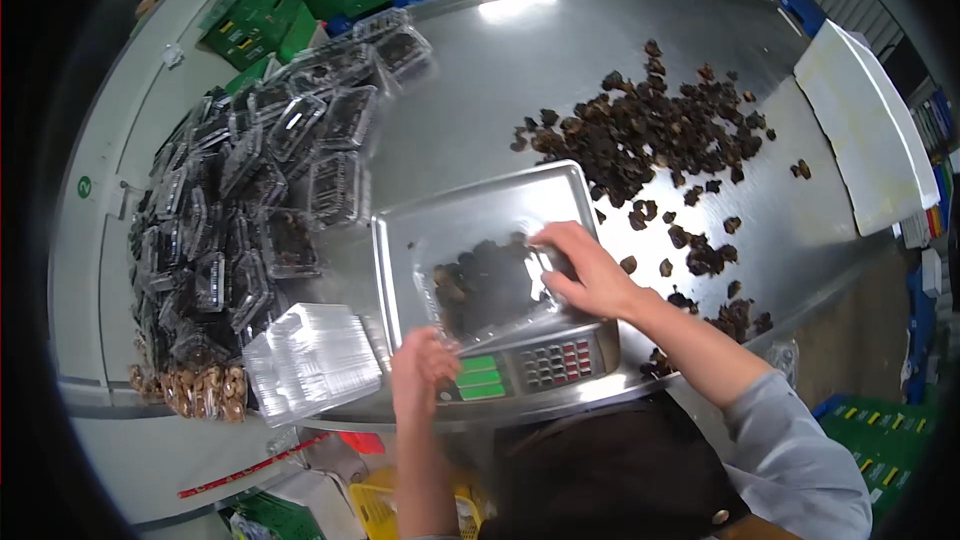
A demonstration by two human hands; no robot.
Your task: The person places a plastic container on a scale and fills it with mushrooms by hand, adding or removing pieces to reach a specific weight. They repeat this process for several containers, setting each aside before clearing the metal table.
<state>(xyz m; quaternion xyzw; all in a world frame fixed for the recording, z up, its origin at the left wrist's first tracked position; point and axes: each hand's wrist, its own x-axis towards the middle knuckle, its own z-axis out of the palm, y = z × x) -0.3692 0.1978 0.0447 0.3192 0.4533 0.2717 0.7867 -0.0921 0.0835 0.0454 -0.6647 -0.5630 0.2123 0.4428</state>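
Observation:
A clear plastic punnet (486, 292) of dark brown, mushroom-like pieces rests on the steel pan (400, 240) of a weighing scale. My right hand (583, 272) grips the punnet's right end, thumb and fingers curved around its edge. At the near left corner of the punnet is my left hand (424, 365), its fingers smeared by motion. It hovers beside the scale's green display (481, 377). The keypad (558, 364) sits to the right of that display.
Loose dark pieces (650, 130) lie heaped on the steel table (470, 70). Filled punnets (335, 190) are piled at left, behind a stack of empty clear trays (312, 360). A white foam box (868, 125) stands at right; green crates (255, 15) stand beyond the table.

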